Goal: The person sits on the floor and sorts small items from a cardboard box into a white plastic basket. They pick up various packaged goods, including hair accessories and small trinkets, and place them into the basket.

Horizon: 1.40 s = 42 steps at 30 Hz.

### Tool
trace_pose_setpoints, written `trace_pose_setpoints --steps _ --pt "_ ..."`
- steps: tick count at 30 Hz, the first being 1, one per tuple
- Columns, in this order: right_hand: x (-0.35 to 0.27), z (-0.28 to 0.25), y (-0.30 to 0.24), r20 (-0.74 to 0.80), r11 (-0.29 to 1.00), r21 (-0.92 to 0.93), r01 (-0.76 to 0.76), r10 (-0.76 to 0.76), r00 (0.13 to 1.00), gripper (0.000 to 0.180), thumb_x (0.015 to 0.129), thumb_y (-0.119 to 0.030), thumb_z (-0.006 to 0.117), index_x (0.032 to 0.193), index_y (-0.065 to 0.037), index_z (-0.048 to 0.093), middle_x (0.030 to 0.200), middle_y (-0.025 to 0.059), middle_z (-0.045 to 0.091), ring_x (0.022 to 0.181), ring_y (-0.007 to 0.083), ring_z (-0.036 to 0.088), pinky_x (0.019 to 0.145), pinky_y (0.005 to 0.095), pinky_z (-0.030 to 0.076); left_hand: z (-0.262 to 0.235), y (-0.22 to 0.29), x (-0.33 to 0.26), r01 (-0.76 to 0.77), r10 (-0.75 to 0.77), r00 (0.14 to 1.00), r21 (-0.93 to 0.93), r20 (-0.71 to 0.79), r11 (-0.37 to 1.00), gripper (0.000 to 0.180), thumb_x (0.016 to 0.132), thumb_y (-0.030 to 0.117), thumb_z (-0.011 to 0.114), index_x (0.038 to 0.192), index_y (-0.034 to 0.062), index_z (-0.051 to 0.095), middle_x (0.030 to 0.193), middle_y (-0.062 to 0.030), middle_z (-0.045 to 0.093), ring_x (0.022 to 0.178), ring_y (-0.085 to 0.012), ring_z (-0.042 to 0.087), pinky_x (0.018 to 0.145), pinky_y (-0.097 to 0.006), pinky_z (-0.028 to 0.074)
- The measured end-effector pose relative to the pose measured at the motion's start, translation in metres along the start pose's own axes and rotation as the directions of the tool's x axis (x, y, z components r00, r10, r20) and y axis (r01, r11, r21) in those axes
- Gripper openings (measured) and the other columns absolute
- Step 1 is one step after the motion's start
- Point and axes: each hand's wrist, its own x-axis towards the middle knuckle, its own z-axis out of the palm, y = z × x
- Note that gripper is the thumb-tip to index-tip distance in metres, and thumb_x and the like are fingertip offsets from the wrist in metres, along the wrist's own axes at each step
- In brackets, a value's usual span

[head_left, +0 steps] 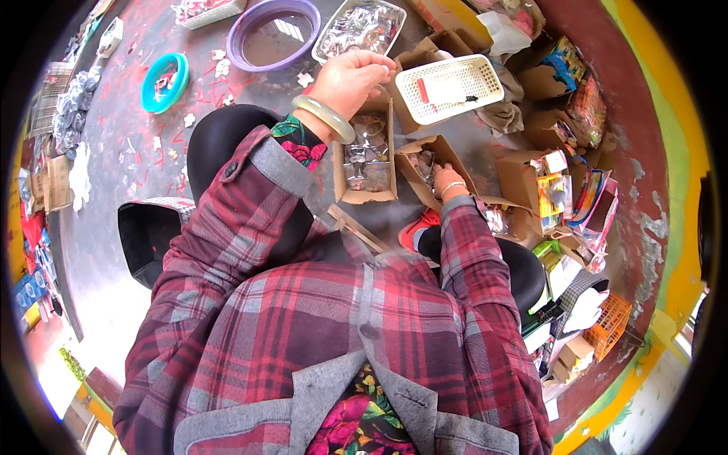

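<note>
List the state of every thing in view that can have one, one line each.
Left hand: raised over the boxes, fingers pinched; what they hold is too small to tell.
Right hand: reaching into the smaller brown cardboard box.
Long brown cardboard box: open, holding clear-wrapped pieces.
White plastic basket: nearly empty.
Purple round basin: upright, empty.
Clear plastic tray: full.

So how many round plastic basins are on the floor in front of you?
2: a purple basin at the top, beyond the raised left hand, and a smaller teal basin to its left. Others may be hidden by clutter.
</note>
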Motion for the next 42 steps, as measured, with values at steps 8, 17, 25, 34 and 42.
trace_pose_setpoints --steps 8,17,25,34,42 --pt "0.021 0.022 0.01 0.056 0.997 -0.073 0.021 -0.017 0.998 0.035 0.072 -0.013 0.06 0.107 -0.009 0.055 0.116 0.0167 0.049 0.105 0.0283 0.051 0.085 0.0372 0.044 0.005 -0.002 0.002 0.021 -0.021 1.0 -0.022 0.016 1.0 0.019 0.083 0.013 0.053 0.097 0.0028 0.06 0.09 -0.0024 0.061 0.081 -0.0077 0.055 0.065 -0.019 0.041" --pt "0.007 -0.004 0.005 0.016 0.996 -0.09 0.018 -0.016 1.0 0.027 0.069 -0.015 0.064 0.094 -0.004 0.063 0.1 0.0164 0.06 0.095 0.0297 0.057 0.081 0.0367 0.046 0.003 0.003 -0.002 0.035 -0.035 0.999 -0.01 0.029 0.999 0.019 0.084 0.014 0.051 0.096 0.0029 0.06 0.09 -0.003 0.061 0.081 -0.0082 0.055 0.067 -0.02 0.042" --pt "-0.027 -0.107 0.011 0.08 0.988 -0.132 0.075 -0.065 0.995 0.028 0.066 -0.019 0.066 0.088 -0.002 0.065 0.093 0.0154 0.062 0.088 0.0292 0.059 0.076 0.0357 0.047 0.003 0.001 -0.003 0.023 -0.024 0.999 0.019 0.043 1.0 0.02 0.084 0.014 0.048 0.095 0.0031 0.06 0.09 -0.0037 0.061 0.08 -0.0081 0.055 0.067 -0.02 0.042" --pt "-0.139 -0.186 -0.009 -0.138 0.198 0.962 0.189 -0.243 0.96 0.019 0.075 -0.012 0.063 0.089 0.001 0.061 0.07 0.0033 0.061 0.056 0.009 0.054 0.053 0.0191 0.043 0.024 -0.004 -0.025 0.388 -0.335 0.899 -0.158 0.283 0.908 0.029 0.082 0.029 0.058 0.102 0.008 0.056 0.096 -0.0021 0.053 0.092 -0.0141 0.05 0.08 -0.031 0.043" --pt "-0.145 -0.194 -0.034 -0.318 0.037 0.942 0.334 -0.218 0.923 0.019 0.08 -0.016 0.06 0.092 -0.002 0.061 0.068 0.002 0.06 0.055 0.0072 0.054 0.049 0.0177 0.041 0.028 -0.012 -0.03 0.605 -0.307 0.698 -0.304 0.647 0.736 0.036 0.084 0.032 0.055 0.113 0.0113 0.049 0.111 -0.0056 0.054 0.102 -0.0165 0.052 0.08 -0.039 0.047"
